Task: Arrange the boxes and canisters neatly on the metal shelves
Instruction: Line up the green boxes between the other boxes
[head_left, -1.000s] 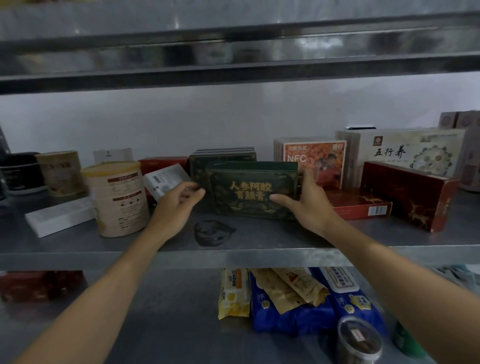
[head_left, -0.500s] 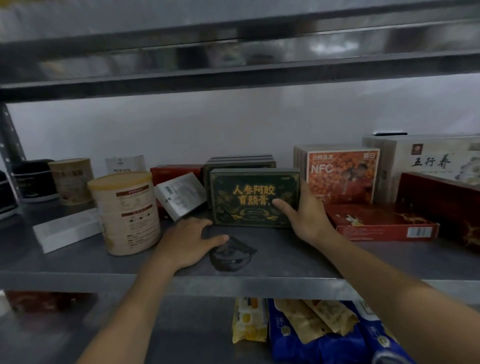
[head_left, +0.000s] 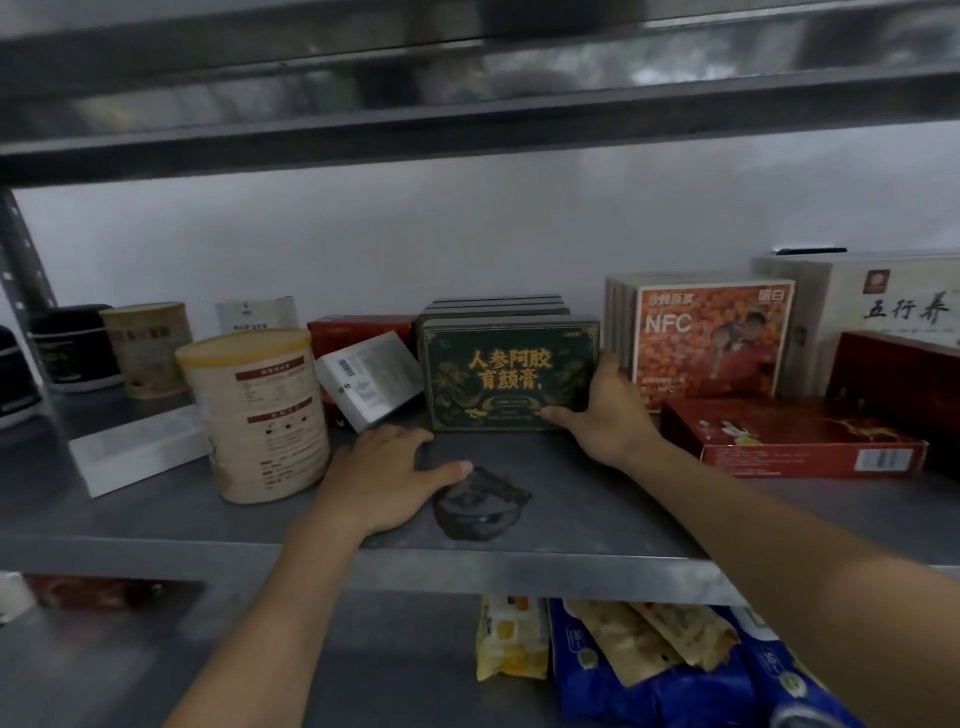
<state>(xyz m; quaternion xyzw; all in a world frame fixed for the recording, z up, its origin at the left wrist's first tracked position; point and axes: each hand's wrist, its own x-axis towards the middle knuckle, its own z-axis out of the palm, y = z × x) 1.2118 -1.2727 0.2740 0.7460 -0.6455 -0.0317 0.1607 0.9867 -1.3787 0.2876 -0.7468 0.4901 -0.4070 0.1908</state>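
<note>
While the right hand (head_left: 602, 410) grips the right end of the dark green box (head_left: 506, 374), thumb laid along the lower front edge and fingers curled round the side, the left hand (head_left: 384, 478) lies palm down on the metal shelf (head_left: 597, 519) with its grip slack and holding nothing. Its thumb reaches toward a dark patch (head_left: 478, 506) on the shelf; whether that is a stain or a flat packet cannot be told. The green box stands upright on a long edge at mid-shelf, gold lettering facing outward, long axis running left to right along the shelf. More boxes of the same kind (head_left: 493, 306) stand close behind it. Just to its left a small white box (head_left: 371, 382) leans tilted, and beyond that stands a beige canister (head_left: 254, 415). To the right, just beside the gripping fingers, an orange NFC box (head_left: 711, 338) stands upright, with a flat red box (head_left: 789, 436) lying in front of it.
</note>
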